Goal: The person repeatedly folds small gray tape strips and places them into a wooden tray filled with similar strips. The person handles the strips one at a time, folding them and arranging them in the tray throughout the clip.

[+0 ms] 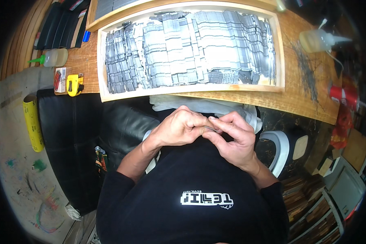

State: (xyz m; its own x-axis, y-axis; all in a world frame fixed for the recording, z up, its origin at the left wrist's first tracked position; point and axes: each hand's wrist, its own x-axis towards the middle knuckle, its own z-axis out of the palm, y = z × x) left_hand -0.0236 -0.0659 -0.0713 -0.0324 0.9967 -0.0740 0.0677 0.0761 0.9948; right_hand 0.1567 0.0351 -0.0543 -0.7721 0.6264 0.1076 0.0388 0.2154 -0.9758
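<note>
My left hand (182,128) and my right hand (235,138) meet in front of my chest, just short of the table edge. Both are closed, fingertips pinched together around a small, thin grey strip (210,128). Most of that strip is hidden by the fingers, so its full shape does not show. Beyond the hands, a shallow wooden frame (191,92) lies on the table, its inside covered with rows of thin grey and black pieces (166,49). Glare whitens the middle of those rows.
The wooden table (309,106) also bears a green-tipped bottle (55,58), a yellow tool (73,85), a pale squeeze bottle (315,41), dark slivers (307,73) and a red can (344,96). A black couch (69,142) and yellow tube (33,124) are left; a white chair (279,150) is right.
</note>
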